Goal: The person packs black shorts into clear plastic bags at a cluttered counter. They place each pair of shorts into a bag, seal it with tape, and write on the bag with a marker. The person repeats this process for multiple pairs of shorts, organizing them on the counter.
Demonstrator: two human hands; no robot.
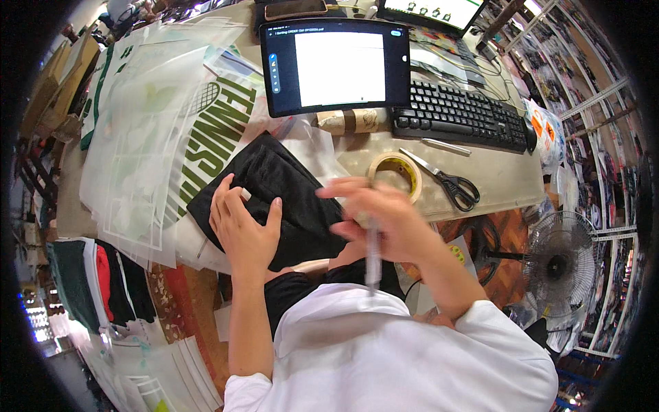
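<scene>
The black garment (pixel 292 165) lies at the near edge of the worktop (pixel 498 184), partly over the lap, and the left hand (pixel 241 218) rests on it with its grip spread, fingers and thumb apart, probably to keep the cloth flat and from slipping off. The right hand (pixel 386 211), blurred, is raised beside the garment's right side; its grip seems to pinch one slim pale implement (pixel 373 259), though the blur hides what kind. One tablet (pixel 340 69) stands propped up facing the person, likely so its screen can be read while both hands are busy, and one brown roll (pixel 347 121) lies just before it. Counted further, there are one black keyboard (pixel 460 117), one silver pen (pixel 446 147), one tape roll (pixel 397 157) and one pair of scissors (pixel 447 182), all within easy right-hand reach; the overlapping plastic bags (pixel 147 137) at left cannot be counted
</scene>
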